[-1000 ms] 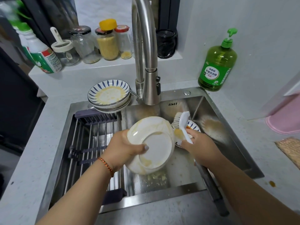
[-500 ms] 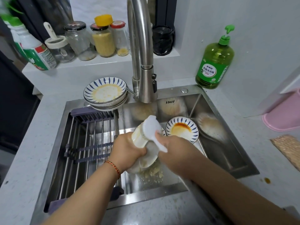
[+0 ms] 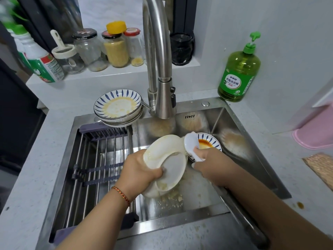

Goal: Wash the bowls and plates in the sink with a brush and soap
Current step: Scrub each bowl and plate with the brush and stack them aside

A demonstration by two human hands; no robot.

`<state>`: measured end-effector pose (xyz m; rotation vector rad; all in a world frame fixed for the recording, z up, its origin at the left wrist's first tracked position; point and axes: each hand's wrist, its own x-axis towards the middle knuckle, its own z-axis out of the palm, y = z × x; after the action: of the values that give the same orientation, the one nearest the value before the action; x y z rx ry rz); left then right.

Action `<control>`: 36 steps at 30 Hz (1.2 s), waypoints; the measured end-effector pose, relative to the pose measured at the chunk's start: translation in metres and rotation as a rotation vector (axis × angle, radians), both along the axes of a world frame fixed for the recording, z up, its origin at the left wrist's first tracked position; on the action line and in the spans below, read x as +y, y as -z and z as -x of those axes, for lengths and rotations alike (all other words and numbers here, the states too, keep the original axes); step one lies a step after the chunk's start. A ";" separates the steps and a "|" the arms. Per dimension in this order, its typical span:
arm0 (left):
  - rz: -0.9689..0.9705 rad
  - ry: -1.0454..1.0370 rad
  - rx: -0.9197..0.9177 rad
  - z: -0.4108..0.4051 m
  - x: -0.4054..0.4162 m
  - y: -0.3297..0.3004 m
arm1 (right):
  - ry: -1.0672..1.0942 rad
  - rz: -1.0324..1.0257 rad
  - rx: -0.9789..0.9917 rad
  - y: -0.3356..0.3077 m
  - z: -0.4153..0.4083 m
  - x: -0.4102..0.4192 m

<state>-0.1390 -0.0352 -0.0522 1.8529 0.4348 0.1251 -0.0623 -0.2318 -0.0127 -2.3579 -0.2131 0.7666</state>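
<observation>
So around the hands there's plenty of clutter. Up behind both sets of fingers, the steel faucet [image 3: 163, 87] hangs over the sink [image 3: 239, 127], its spout head right above the plate being worked on. Beyond the left fingers, at the sink's back left corner, sits a stack of blue-striped bowls [image 3: 118, 107], the top one smeared yellow. Left of the left hand [image 3: 140, 170] a wire drying rack [image 3: 100, 165] spans that half of the sink. Just past the right fingertips lies another blue-striped bowl [image 3: 210, 142] with red-orange sauce in it, partly hidden by the brush. Far back right on the counter stands the green dish soap bottle [image 3: 238, 71], well apart from either hand. Spice jars [image 3: 115, 49] line the ledge behind the faucet.

Now the hands. The left one grips the white plate [image 3: 167, 163], underside facing up and tilted, thumb curled over the foot ring and the other fingers wrapped round the rim behind it, mostly hidden. Yellow gunk clings to the rim. The right hand [image 3: 214, 165] is closed round the handle of the white brush [image 3: 191, 144], whose head touches the plate's upper right edge, between the plate and the sauced bowl. Food bits lie on the sink floor below the plate.
</observation>
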 end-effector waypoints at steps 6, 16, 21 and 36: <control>0.190 -0.071 -0.009 -0.003 -0.004 0.007 | -0.189 -0.016 -0.159 -0.017 0.007 0.015; 0.647 -0.375 -0.040 0.002 0.002 0.014 | -0.052 0.078 -0.127 0.011 0.016 -0.001; 0.682 -0.376 -0.022 0.000 -0.012 0.016 | -0.273 0.138 -0.328 -0.002 0.038 0.025; 0.652 -0.300 -0.079 -0.002 0.001 0.009 | -0.418 0.150 -0.222 -0.003 0.046 0.014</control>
<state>-0.1375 -0.0340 -0.0616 1.1337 0.6130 0.2283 -0.1087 -0.2183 -0.0100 -2.5752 -0.7876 0.7277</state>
